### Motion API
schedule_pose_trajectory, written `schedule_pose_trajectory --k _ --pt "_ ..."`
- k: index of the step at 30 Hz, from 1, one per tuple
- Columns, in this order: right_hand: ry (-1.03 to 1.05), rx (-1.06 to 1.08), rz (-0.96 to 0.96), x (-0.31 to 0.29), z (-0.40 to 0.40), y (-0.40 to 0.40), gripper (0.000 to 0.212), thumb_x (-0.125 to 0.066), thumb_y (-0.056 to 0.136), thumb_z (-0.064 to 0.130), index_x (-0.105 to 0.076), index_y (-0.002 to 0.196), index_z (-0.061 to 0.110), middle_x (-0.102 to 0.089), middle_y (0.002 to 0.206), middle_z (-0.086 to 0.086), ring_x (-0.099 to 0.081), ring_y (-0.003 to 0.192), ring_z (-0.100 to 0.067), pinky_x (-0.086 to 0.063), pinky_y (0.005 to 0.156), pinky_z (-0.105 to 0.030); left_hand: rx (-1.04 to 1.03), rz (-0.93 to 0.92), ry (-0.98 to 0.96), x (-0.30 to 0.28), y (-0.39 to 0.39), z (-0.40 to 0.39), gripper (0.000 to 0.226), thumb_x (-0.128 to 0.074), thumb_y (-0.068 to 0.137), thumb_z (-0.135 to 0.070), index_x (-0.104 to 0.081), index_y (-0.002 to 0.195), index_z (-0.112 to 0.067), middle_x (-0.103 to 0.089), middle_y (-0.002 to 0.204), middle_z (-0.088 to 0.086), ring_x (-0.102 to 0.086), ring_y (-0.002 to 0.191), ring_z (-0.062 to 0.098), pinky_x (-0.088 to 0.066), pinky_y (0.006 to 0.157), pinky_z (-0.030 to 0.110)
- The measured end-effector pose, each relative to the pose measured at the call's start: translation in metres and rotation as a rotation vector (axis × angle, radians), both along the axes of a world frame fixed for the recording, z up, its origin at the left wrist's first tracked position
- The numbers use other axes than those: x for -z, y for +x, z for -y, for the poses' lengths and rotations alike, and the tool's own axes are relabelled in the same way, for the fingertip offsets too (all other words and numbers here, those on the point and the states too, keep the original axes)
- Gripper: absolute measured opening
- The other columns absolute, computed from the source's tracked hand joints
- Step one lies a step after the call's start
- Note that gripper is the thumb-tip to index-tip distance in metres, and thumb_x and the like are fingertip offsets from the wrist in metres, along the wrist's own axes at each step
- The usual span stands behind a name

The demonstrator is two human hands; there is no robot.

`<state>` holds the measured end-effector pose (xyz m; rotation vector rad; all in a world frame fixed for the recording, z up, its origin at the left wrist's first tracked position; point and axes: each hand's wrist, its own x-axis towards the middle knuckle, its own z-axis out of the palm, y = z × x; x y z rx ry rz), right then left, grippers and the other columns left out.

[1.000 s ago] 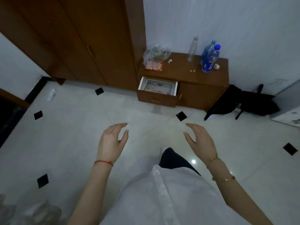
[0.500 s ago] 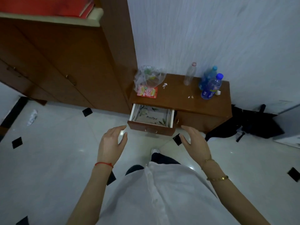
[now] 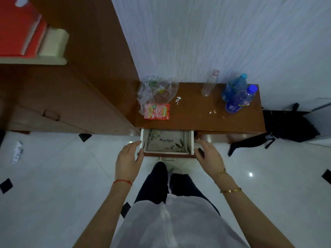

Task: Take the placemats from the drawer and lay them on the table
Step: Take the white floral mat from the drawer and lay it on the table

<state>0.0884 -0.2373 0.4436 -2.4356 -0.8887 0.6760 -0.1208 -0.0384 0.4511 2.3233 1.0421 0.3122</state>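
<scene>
A low wooden cabinet [image 3: 200, 120] stands against the wall with its left drawer [image 3: 192, 144] pulled out. Inside the drawer lies a beige placemat [image 3: 165, 143] printed with leaves and dark lettering. My left hand [image 3: 128, 158] hovers at the drawer's left front corner, fingers relaxed, holding nothing. At the right front corner is my right hand [image 3: 208, 156], open too, fingers extended toward the drawer's side. I cannot tell whether either hand touches the drawer.
On the cabinet top sit a clear plastic bag with a red snack packet [image 3: 156, 97], an empty clear bottle [image 3: 209, 85] and two blue water bottles [image 3: 238, 97]. A tall wooden wardrobe [image 3: 75, 97] stands left. A black bag [image 3: 286, 129] lies on the floor at right.
I have walked up to the cabinet. The drawer is now directly below me, and both hands have come forward to its front corners.
</scene>
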Motion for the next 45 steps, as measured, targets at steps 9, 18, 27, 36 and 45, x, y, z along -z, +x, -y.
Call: schedule_pose_trajectory --k 9,18,27,36,45 --pt "-0.056 0.121 -0.114 0.125 -0.052 0.016 0.035 -0.054 0.097 0.018 -0.055 0.129 0.003 -0.062 0.119 -0.015 -0.06 0.097 -0.029 -0.047 0.084 -0.032 0.095 -0.125 -0.116 0.127 0.039 -0.052 0.033 -0.061 0.092 -0.015 -0.06 0.124 -0.01 -0.065 0.118 0.009 -0.06 0.106 0.021 -0.042 0.095 0.022" --pt "-0.09 0.142 -0.233 0.278 -0.071 0.035 0.041 -0.052 0.098 0.015 -0.048 0.137 0.003 -0.058 0.129 -0.018 -0.058 0.114 -0.032 -0.044 0.093 -0.029 0.091 -0.277 -0.302 0.275 0.066 -0.058 0.039 -0.052 0.097 -0.016 -0.051 0.135 -0.008 -0.057 0.13 0.013 -0.055 0.115 0.026 -0.046 0.1 0.032" --pt "-0.209 0.093 -0.299 0.366 -0.084 0.039 0.042 -0.054 0.096 0.015 -0.045 0.133 -0.003 -0.057 0.12 -0.024 -0.058 0.106 -0.038 -0.048 0.084 -0.034 -0.045 -0.435 -0.326 0.351 0.071 -0.048 0.046 -0.053 0.094 -0.018 -0.046 0.139 -0.009 -0.056 0.13 0.018 -0.058 0.108 0.034 -0.051 0.088 0.04" --pt "-0.359 0.245 -0.421 0.386 -0.098 0.041 0.052 -0.052 0.098 0.023 -0.034 0.138 -0.005 -0.06 0.119 -0.027 -0.06 0.106 -0.039 -0.052 0.087 -0.041 -0.13 -0.525 -0.254 0.367 0.075 -0.052 0.049 -0.052 0.095 -0.021 -0.041 0.14 -0.006 -0.053 0.131 0.02 -0.058 0.108 0.038 -0.051 0.086 0.045" --pt "-0.328 0.339 -0.363 0.377 -0.096 0.036 0.045 -0.057 0.094 0.013 -0.043 0.131 -0.007 -0.061 0.12 -0.026 -0.06 0.108 -0.037 -0.048 0.087 -0.034 -0.093 -0.518 -0.32 0.364 0.074 -0.057 0.052 -0.052 0.095 -0.02 -0.038 0.143 -0.007 -0.05 0.137 0.02 -0.055 0.114 0.039 -0.049 0.091 0.047"
